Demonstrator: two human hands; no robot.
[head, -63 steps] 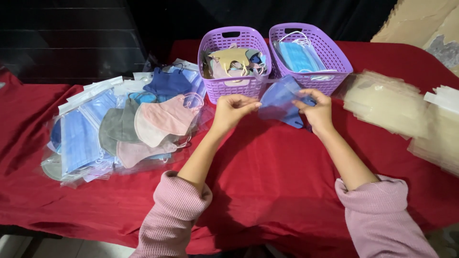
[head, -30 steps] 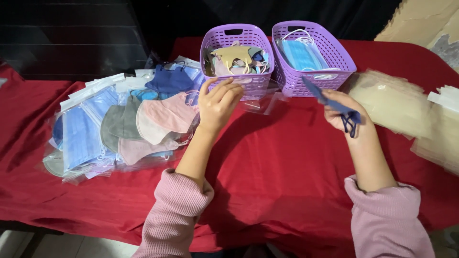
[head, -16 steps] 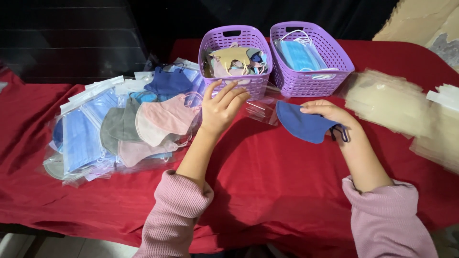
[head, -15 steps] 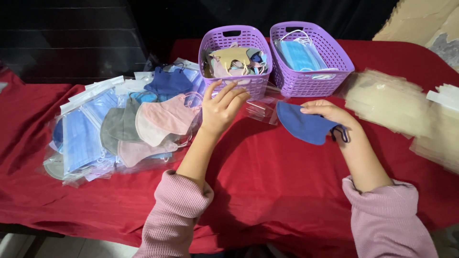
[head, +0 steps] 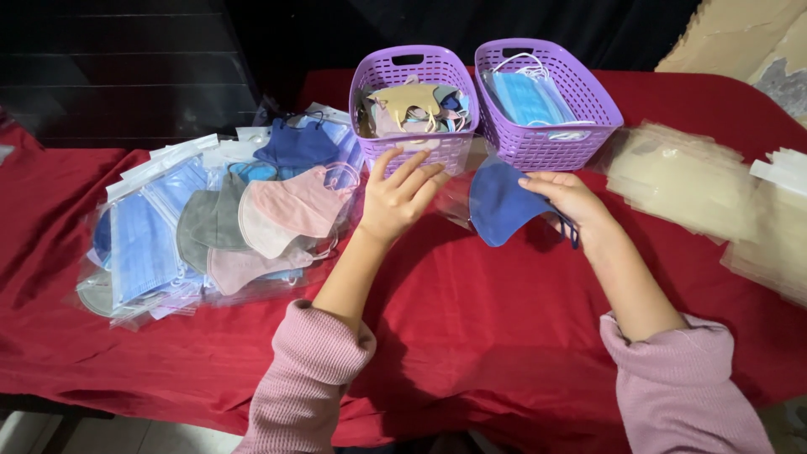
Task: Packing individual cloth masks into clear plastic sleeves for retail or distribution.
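Presently: dark blue mask (head: 503, 203) in the right hand (head: 572, 202), just in front of the two purple baskets.
Its long axis runs up and down the red worktop (head: 471, 319), the mask lying leftward of the right-hand grip, whose fingers pinch its right edge and ear loop. The left hand (head: 397, 197), equally near, rests with fingers spread wide, holding nothing, by a clear plastic sleeve (head: 454, 197) below the left basket (head: 414, 71).

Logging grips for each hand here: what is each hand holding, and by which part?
The right hand holds a dark blue face mask by its right edge, near the ear loop. The left hand grips nothing; its fingers rest on a clear plastic bag.
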